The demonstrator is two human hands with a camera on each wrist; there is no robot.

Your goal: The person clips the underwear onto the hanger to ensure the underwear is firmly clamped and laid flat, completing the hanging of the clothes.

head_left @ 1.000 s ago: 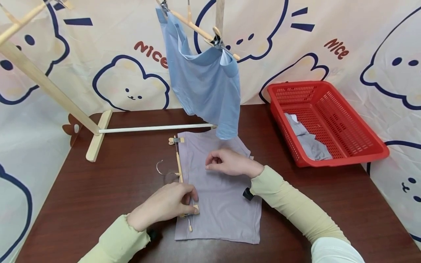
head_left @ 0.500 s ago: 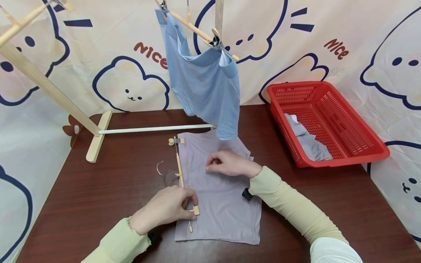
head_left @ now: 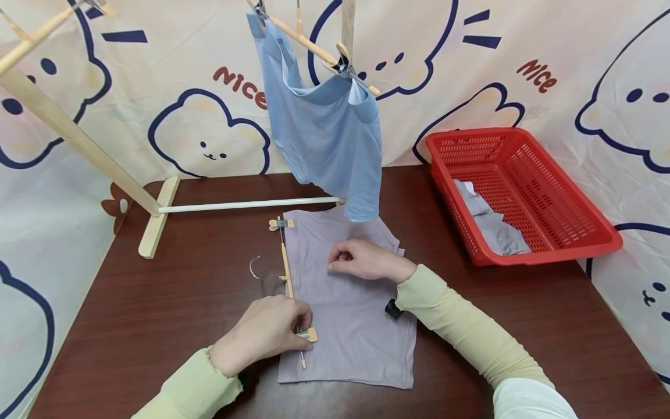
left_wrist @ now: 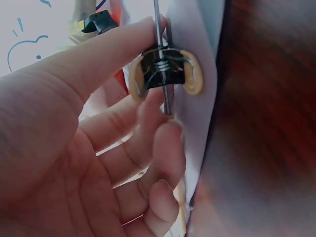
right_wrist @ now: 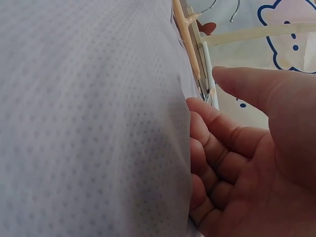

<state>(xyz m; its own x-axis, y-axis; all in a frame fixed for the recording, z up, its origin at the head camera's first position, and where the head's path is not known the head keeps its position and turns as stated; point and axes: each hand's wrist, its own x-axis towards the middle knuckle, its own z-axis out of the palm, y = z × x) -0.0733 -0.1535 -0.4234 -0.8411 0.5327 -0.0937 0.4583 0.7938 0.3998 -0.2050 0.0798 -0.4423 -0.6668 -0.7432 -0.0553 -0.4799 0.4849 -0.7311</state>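
Note:
A pale lilac garment lies flat on the table, its left edge fastened to a clip hanger with a wire hook. One clip bites the far end of that edge. At the near end, my left hand has thumb and fingers either side of the other clip. In the left wrist view the thumb tip meets the metal rod, and the clip's two handles stand apart, unsqueezed. My right hand rests on the garment with loosely curled fingers, thumb apart from them in the right wrist view.
Blue shorts hang by clips from another hanger above the back of the table. A wooden rack with a white bar stands at the back left. At the right, a red basket holds grey cloth.
My left thumb and fingers have shifted slightly, leaving more of the near clip showing. The right hand has stayed in place on the garment.

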